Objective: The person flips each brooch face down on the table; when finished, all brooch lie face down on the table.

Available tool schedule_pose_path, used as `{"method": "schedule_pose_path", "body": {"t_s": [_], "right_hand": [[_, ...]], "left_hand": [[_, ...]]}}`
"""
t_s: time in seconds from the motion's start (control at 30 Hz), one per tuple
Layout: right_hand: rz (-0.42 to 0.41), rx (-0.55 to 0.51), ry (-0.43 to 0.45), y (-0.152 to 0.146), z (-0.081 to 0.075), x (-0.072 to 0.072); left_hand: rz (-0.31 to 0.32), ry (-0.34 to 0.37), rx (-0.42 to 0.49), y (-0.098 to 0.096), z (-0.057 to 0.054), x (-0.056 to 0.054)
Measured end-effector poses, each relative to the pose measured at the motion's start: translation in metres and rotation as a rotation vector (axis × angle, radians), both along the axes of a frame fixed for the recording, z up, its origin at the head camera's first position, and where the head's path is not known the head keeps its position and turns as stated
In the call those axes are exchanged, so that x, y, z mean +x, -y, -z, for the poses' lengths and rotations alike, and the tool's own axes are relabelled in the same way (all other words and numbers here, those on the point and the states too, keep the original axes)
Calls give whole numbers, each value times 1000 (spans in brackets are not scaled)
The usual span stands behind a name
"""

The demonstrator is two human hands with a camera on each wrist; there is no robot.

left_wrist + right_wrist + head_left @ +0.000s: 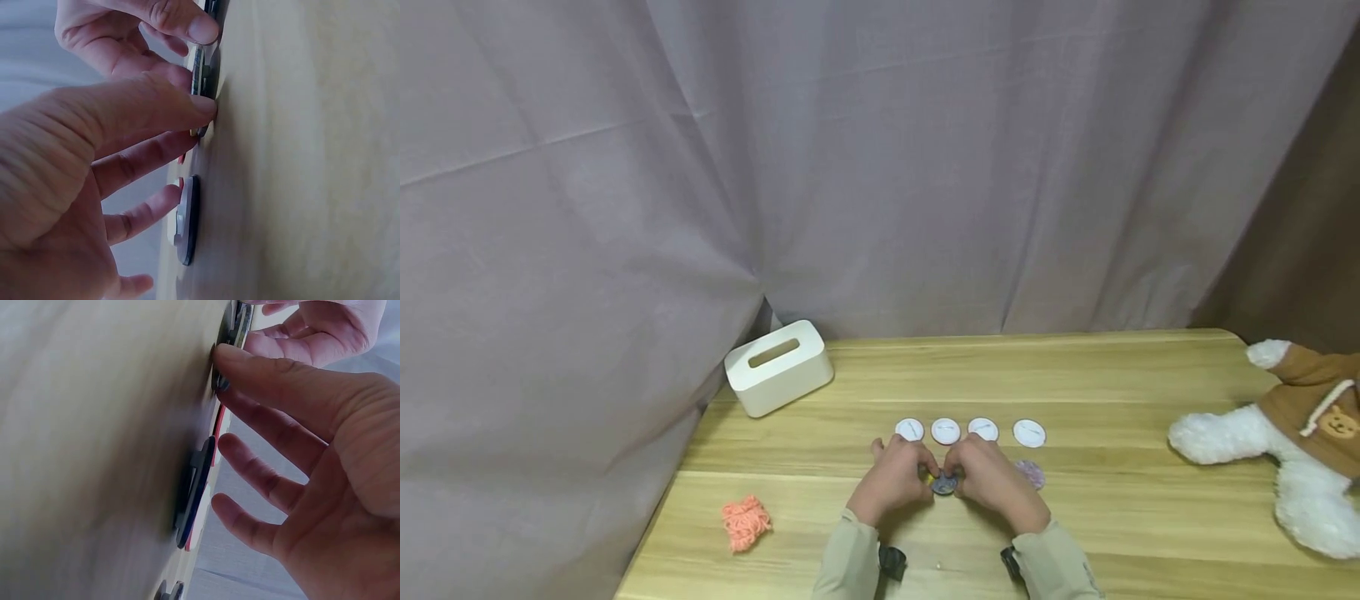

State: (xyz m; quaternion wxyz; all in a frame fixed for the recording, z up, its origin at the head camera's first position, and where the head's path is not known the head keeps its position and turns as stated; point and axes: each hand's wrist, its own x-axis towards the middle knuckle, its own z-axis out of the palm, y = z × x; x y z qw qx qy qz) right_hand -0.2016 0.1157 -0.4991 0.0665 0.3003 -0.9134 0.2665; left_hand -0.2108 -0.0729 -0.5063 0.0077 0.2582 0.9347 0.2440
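Note:
Both hands meet over the table at a small round pin badge (943, 484) with a dark patterned face and a bit of yellow at its left. My left hand (895, 477) pinches the badge's left edge between thumb and fingers. From the other side, my right hand (994, 482) pinches its right edge. Seen edge-on in the left wrist view, the badge (199, 72) stays close over the wood. Just beyond the fingers lies a row of white-backed badges (945, 431) with pins showing. A purple patterned badge (1032, 474) lies right of my right hand.
A white tissue box (780, 367) stands at the table's back left. A bundle of coral yarn (746, 523) lies at the left. On the right edge is a white plush toy (1311, 492) in a brown top. Grey curtain (925, 167) hangs behind the wooden table (1135, 517).

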Motion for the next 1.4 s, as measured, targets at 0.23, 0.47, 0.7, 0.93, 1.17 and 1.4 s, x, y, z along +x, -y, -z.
{"method": "schedule_pose_path", "body": {"t_s": [0.23,0.47,0.7,0.93,1.17,1.4], "right_hand": [[-13,15,32,-4,-2,-1],[-24,6,100,-7,-6,-3],[-35,-35,136,-7,-13,-4],[-31,-38,142,-9,-11,-3],[-23,-30,135,-8,-9,-6],[9,-19,115,-5,-11,-4]], "left_hand": [[9,21,15,2,-3,0],[59,45,84,7,-6,-3],[79,26,137,12,-9,-7],[81,5,128,11,-10,-7],[78,-33,105,10,-11,-5],[60,-61,94,7,-11,-5]]}}
